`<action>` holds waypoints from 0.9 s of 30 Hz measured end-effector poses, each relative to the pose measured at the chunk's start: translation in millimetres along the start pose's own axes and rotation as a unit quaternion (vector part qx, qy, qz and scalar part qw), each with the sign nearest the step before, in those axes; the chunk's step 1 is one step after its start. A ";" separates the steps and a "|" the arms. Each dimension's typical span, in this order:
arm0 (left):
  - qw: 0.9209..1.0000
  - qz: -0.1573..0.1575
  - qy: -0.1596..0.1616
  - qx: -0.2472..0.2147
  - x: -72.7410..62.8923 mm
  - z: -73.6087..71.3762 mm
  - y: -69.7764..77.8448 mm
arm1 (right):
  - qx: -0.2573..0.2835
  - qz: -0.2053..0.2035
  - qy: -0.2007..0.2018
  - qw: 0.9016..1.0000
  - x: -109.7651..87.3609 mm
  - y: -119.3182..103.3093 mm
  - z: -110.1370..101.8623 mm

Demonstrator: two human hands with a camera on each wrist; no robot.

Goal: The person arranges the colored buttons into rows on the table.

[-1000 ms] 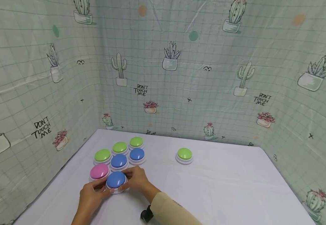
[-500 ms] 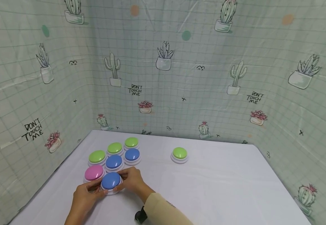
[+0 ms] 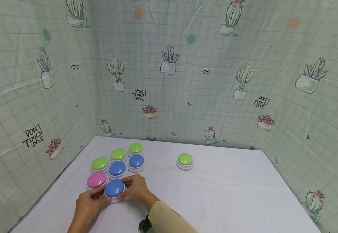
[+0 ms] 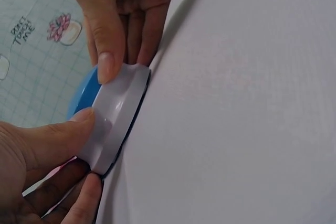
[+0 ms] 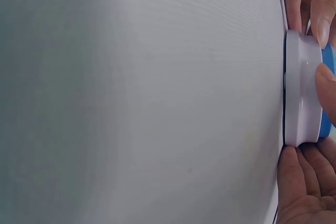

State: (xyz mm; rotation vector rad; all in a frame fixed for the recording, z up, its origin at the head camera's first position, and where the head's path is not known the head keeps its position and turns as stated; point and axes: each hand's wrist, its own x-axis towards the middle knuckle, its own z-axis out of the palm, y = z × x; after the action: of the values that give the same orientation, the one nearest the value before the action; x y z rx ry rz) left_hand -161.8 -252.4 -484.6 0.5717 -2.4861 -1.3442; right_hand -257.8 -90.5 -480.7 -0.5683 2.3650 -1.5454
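Observation:
A round blue push button [image 3: 114, 188] with a white base stands upright on the white table at the near end of a button cluster. My left hand [image 3: 87, 205] grips its left side, and my right hand [image 3: 136, 187] holds the right side. In the left wrist view, both thumbs press on the white base [image 4: 118, 106] while other fingers reach around its edge. The base's underside sits at the cloth in the right wrist view, where the blue cap [image 5: 327, 121] is partly hidden by a thumb. A pink button [image 3: 97, 180] lies just behind and left of it.
Behind the held button are two blue buttons [image 3: 117, 168] and three green buttons [image 3: 118, 154], set close together. One more green button [image 3: 185, 159] stands apart toward the right. A cactus-print cloth [image 3: 169, 97] walls the table's back and sides. A black object [image 3: 145, 224] shows beside the right sleeve.
The whole head view has shifted slightly, so everything appears further left. Both hands keep their hold on the blue button, which stays in about the same place among the others.

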 end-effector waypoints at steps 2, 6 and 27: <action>1.000 0.001 -0.004 -0.003 0.6 0.5 -0.7 | -0.002 0.004 0.001 1.000 -0.2 0.8 0.0; 1.000 0.006 -0.011 -0.007 2.0 1.9 -0.3 | -0.001 0.003 0.003 1.000 -1.1 1.8 -1.7; 0.999 -0.002 -0.020 -0.033 -1.7 13.1 10.5 | 0.030 -0.003 0.007 1.000 -10.5 10.0 -17.9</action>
State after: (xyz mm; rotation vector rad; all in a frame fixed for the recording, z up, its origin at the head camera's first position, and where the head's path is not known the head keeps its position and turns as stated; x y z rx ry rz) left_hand -167.8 -236.7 -482.9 0.5393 -2.4631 -1.4467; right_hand -257.7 -67.6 -482.7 -0.5544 2.3200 -1.6231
